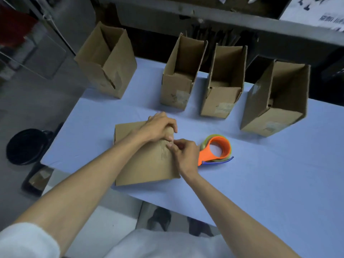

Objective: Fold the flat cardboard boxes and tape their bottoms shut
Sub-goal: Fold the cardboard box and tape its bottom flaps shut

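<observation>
Head view, single moment. We take the orange plastic tape dispenser (203,157) as our reference point. It lies on its side on the light blue table (270,192), loaded with a roll of pale tape.

Just left of the dispenser lies the flattened brown cardboard box (145,168), broad face up, its right edge close to the dispenser but not touching it. Both hands work at that edge.

The left hand (160,127) sits left of and slightly beyond the dispenser. Its fingers are curled down over the far end of the box's right edge and grip the cardboard. The right hand (184,153) is immediately left of the dispenser, fingers bent, fingertips pinching at the same edge directly below the left hand's fingers. The two hands touch each other there. We cannot tell exactly which layer of cardboard the right hand pinches.

Beyond the dispenser stand four upright brown cardboard boxes with open tops, well apart from it: the far-left box (106,67), the second box (176,90), the third box (221,97) and the far-right box (275,108).

Far left of the dispenser, off the table and on the floor, lies a round black object (24,148).
</observation>
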{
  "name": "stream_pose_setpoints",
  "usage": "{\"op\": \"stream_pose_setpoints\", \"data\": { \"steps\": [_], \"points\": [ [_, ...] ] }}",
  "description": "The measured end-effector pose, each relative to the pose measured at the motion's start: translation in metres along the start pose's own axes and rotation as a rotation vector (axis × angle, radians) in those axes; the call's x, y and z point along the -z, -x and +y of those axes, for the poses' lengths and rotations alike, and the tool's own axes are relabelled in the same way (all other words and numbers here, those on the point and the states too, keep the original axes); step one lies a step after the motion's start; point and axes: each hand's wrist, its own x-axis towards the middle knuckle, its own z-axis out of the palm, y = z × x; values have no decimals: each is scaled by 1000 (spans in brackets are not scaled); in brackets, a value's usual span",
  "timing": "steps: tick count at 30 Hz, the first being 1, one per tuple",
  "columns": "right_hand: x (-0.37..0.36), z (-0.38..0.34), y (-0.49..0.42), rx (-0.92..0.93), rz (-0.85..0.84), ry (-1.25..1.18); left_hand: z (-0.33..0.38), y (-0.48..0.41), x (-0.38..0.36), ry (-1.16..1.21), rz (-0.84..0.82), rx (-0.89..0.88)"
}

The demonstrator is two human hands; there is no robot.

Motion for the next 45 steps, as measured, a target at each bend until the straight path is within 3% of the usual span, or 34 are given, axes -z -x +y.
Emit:
{"op": "stream_pose_setpoints", "data": {
  "steps": [5,10,12,15,19,22,25,31,38,41,45],
  "points": [
    [0,16,15,-59,48,57,3,-5,-15,-20,-109,-29],
    [37,28,20,-116,-263,0,5,-10,-17,-39,-120,-66],
    [63,39,12,-45,-196,6,12,-14,-15,-55,-127,-84],
    [98,60,-5,186,89,433,21,-20,-15,-68,-149,-89],
    [117,82,-20,517,-111,887,25,-19,-20,-114,-142,-12],
    [116,102,-29,648,-95,1127,31,-11,-27,14,-29,1],
    [116,107,-32,681,-81,1095,38,3,-38,195,128,-72],
    [140,63,-14,844,29,825,55,37,-43,421,231,-152],
    [160,2,-12,917,142,799,78,86,-11,520,404,-322],
    [161,-6,-18,842,99,742,79,88,-8,506,407,-322],
    [156,-1,-23,793,-85,717,75,85,-9,543,407,-238]
  ]
}}
